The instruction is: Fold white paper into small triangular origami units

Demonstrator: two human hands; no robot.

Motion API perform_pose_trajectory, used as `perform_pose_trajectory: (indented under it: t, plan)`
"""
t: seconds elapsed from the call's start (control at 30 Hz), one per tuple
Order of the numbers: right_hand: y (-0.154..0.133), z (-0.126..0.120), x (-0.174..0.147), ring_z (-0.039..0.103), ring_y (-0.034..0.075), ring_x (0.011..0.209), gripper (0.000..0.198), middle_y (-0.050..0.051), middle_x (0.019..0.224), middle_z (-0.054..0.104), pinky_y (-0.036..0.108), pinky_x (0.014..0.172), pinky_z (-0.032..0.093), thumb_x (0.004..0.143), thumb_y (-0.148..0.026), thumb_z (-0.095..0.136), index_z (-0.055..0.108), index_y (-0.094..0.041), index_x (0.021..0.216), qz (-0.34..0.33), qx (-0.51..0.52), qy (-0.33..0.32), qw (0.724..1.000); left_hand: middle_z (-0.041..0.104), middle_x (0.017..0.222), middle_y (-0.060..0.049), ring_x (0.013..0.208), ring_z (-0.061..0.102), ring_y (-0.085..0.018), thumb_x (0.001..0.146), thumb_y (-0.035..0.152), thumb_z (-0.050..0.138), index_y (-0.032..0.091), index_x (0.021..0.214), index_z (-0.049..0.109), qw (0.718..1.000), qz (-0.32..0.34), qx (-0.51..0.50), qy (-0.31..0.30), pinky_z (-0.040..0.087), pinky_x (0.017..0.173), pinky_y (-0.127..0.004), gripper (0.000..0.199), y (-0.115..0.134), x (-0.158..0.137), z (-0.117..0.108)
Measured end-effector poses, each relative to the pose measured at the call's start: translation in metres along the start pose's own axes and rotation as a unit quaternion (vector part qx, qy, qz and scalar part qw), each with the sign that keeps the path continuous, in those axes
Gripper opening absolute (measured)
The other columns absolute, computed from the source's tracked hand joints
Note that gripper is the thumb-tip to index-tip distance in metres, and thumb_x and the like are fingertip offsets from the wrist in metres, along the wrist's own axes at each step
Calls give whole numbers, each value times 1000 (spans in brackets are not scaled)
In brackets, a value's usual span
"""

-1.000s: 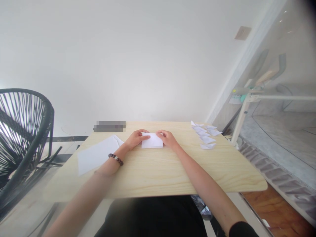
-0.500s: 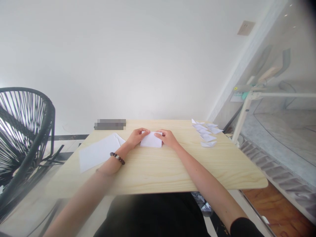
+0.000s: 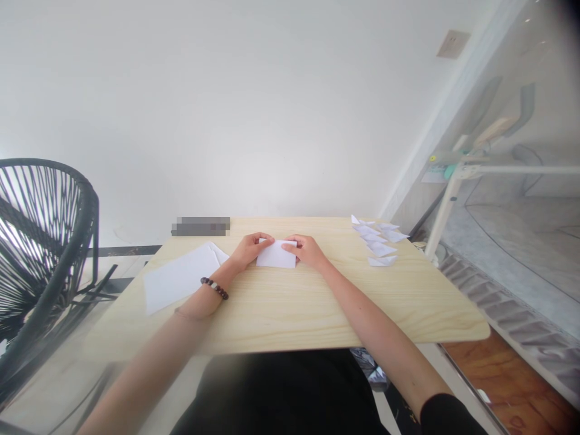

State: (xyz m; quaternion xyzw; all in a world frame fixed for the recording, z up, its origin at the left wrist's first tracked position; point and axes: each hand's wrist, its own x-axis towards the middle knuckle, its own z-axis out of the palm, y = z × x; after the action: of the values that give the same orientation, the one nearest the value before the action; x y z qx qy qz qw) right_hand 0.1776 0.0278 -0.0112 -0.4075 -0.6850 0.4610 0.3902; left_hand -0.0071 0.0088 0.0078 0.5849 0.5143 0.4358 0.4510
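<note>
Both hands are pinning a small folded white paper (image 3: 276, 254) flat on the table (image 3: 290, 314). The left hand (image 3: 247, 250) is pressing its left top corner with fingers curled over the edge, and the right hand (image 3: 308, 249) is doing the same on the right top corner. Neither hand is wrapping it; fingertips are resting on top and the paper is lying flat between them, toward the far middle of the tabletop.

Going left to right from the grip:
- Far left, off the table: a black wire chair (image 3: 40, 241), well apart.
- Left of the left hand: a stack of white sheets (image 3: 181, 277), its near corner sitting just beside the left wrist with the bead bracelet (image 3: 214, 288).
- Behind and left of the grip: a blurred dark bar (image 3: 200, 225) at the far table edge.
- Right of the right hand: a cluster of small folded paper pieces (image 3: 378, 241), apart from the hand, near the far right corner.
- Beyond that: a white stand leg (image 3: 441, 211), off the table.

Judgement: this looks like a crease being pressed or lined up along the top edge. The next fold is likely calling for matched corners and a firm finger run along the line.

Room: the bare wood toward the body is wide open, and the far table edge is sitting close behind the paper.
</note>
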Motion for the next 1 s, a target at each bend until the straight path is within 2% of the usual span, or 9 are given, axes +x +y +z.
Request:
perform_pose_trajectory:
  t: [0.37,0.67,1.0]
  plan:
    - [1,-2,1,56,12,55,34,1,67,60,22,44,48,65,-40,60,61,-16,89,3,-18,-11,1000,58,57,0,53,52,-12,58,42,66,13,81,62,1000,4,0,9,34,44,-20,37,5,-3,1]
    - [2,-2,1,55,11,53,34,1,67,61,20,45,46,65,-39,61,62,-16,90,8,-16,-20,1000,63,75,-5,58,55,-13,60,42,65,13,87,60,999,-8,-36,-30,38,47,-21,40,-7,4,-3]
    - [4,-2,2,56,12,56,31,2,66,61,21,45,46,64,-39,61,61,-15,84,11,-7,-24,1000,65,75,-8,59,56,-14,55,41,69,9,87,62,997,-31,-66,-29,41,51,-24,46,-7,4,-3]
